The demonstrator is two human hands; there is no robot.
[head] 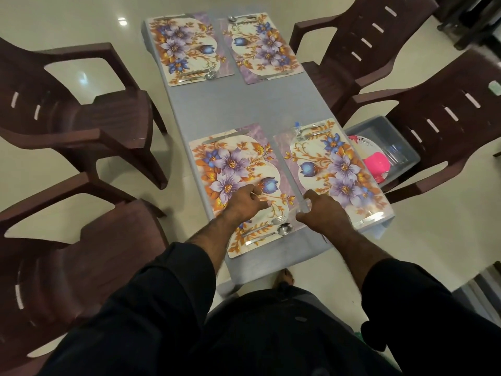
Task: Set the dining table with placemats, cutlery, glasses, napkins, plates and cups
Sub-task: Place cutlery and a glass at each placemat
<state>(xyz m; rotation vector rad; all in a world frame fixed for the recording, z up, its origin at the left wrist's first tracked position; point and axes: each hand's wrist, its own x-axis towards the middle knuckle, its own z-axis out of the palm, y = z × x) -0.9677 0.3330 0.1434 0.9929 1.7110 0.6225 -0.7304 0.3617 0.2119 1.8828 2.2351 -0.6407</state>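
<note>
Leaning over the near end of the grey table [244,109], the person has both hands down among 4 floral placemats. The right hand [321,213] curls round what looks like a clear drinking glass [303,206], blurred and hard to make out, at the seam between the 2 near mats. The left hand [245,203] rests on the near-left placemat [235,169], fingers loosely bent; whether it pinches anything I cannot tell. Just nearer than that hand lie a fork [267,225] and a spoon [273,233], their long axes running across the mat. The near-right placemat [336,169] has cutlery at its far edge. Right of the table, a grey tub [398,131] on the floor holds plates and something pink, so the right hand is the nearer one for fetching more.
</note>
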